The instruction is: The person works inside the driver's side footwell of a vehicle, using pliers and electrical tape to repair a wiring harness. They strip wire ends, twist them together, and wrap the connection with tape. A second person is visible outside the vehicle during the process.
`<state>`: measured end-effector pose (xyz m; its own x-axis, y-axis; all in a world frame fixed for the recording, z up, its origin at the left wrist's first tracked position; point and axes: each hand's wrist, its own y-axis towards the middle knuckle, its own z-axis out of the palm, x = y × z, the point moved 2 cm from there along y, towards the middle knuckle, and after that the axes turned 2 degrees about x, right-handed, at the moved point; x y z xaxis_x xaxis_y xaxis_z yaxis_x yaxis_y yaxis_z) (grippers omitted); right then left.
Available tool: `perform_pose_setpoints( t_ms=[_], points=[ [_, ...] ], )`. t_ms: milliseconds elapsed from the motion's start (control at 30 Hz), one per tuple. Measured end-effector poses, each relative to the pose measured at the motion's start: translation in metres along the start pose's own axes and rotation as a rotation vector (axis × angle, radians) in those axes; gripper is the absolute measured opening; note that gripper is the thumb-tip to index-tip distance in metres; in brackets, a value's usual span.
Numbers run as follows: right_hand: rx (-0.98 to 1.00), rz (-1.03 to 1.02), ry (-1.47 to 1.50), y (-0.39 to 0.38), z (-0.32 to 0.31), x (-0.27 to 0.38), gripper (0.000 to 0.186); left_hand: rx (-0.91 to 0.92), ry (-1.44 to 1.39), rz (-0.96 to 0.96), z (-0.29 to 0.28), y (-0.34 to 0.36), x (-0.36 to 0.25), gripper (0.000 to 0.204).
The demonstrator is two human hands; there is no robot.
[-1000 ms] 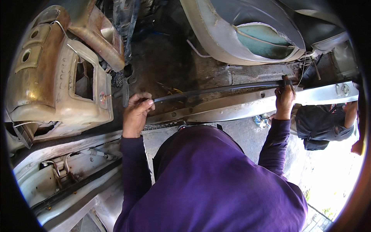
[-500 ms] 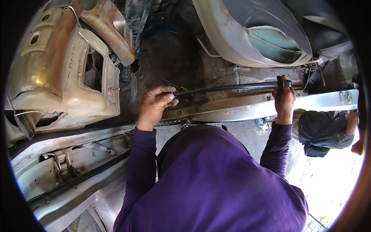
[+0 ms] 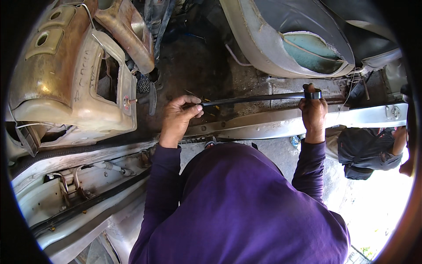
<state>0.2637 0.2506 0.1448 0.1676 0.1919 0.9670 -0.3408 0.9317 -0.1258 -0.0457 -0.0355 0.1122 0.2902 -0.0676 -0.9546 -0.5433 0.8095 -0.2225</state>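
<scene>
A strip of black tape runs almost straight between my two hands, over the car's door sill. My left hand pinches its free end between thumb and fingertips. The other end leads to a black tape roll, which looks like electrical tape. My right hand grips that roll, fingers wrapped through and around it. Both hands are above the sill, apart from the car's parts.
A worn beige dashboard part with a square opening stands at left. The torn grey seat is at upper right. The pale metal sill crosses below my hands. An opened door fills the lower left. Another person is at right.
My right hand has shifted left with the tape roll, and my left hand slightly right. The strip between them is a little shorter.
</scene>
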Motion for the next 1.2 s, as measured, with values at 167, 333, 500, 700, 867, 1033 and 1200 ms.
perform_pose_setpoints(
  t_ms=[167, 333, 500, 700, 867, 1033, 1200],
  points=[
    [-0.055, -0.075, 0.027, -0.006, 0.02, 0.003, 0.043, -0.02, -0.142, 0.002, 0.005, 0.0, 0.001, 0.019],
    [0.014, -0.029, -0.04, -0.012, 0.027, 0.004, 0.041, -0.014, -0.003, 0.03, 0.005, 0.004, 0.0, 0.022],
    [-0.008, -0.034, -0.051, -0.012, 0.032, 0.003, 0.035, 0.001, -0.118, 0.075, 0.01, 0.004, 0.0, 0.017],
    [-0.002, -0.029, -0.062, -0.013, 0.037, 0.002, 0.03, 0.002, -0.011, 0.052, 0.013, 0.005, -0.001, 0.02],
    [0.033, -0.025, -0.036, -0.013, 0.046, 0.0, 0.034, 0.02, -0.114, 0.067, 0.018, 0.005, 0.002, 0.019],
    [0.061, -0.023, -0.097, -0.016, 0.052, 0.002, 0.033, 0.024, -0.079, 0.03, 0.017, 0.005, 0.0, 0.02],
    [0.067, -0.014, -0.092, -0.019, 0.059, -0.002, 0.031, 0.033, -0.025, 0.062, 0.023, 0.002, -0.002, 0.019]
  ],
)
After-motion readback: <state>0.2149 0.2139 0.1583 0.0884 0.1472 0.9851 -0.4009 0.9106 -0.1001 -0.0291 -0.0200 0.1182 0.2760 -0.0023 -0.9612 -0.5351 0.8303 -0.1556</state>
